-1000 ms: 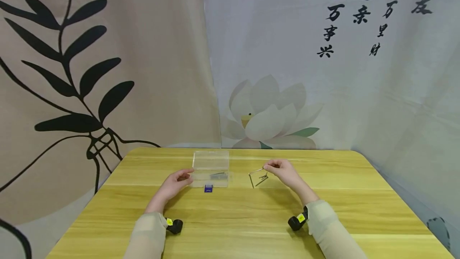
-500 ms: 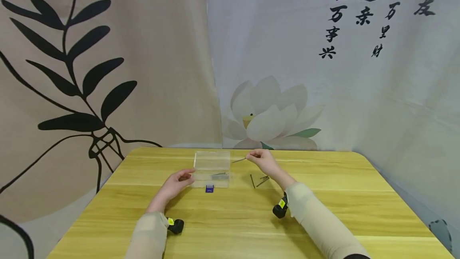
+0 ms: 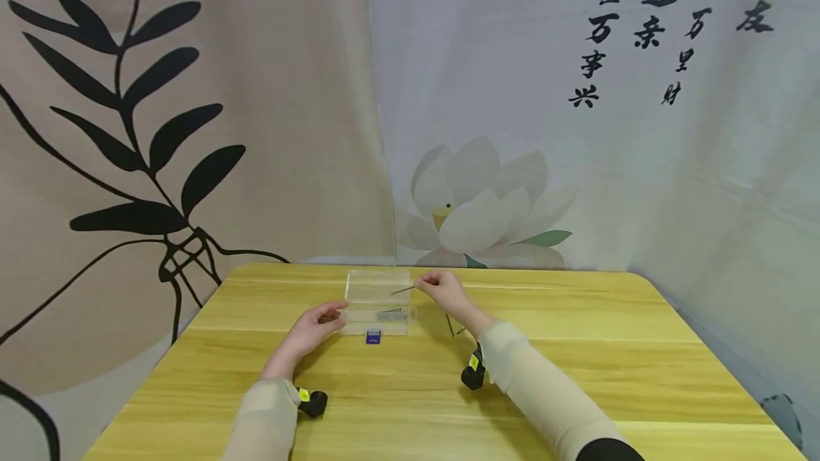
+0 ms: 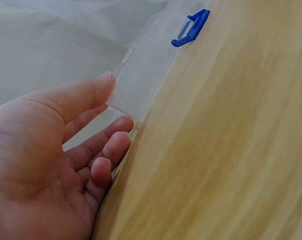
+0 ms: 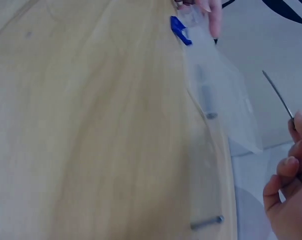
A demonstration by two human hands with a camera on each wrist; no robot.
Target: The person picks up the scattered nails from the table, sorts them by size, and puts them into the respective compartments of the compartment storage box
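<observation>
Pale yellow wood-grain table (image 3: 397,397) under a clear, rectangular, hinged plastic box (image 3: 359,315), lid open; left hand (image 3: 314,326) gripping the box's left end, right hand (image 3: 445,294), just right of the box, pinching a slim, straight, grey metal nail (image 5: 277,94) above its lid; blue plastic latch (image 3: 374,337) at box's front.

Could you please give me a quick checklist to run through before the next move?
1. Clear box has its lid open: ok.
2. Left hand holding the box's left end: ok.
3. Right hand pinching the thin metal piece: ok.
4. Held piece in line with the box's front half: not ok, it shows against the lid in the head view.
5. Loose pieces off the table: not ok.
6. Room left inside: cannot tell.
</observation>
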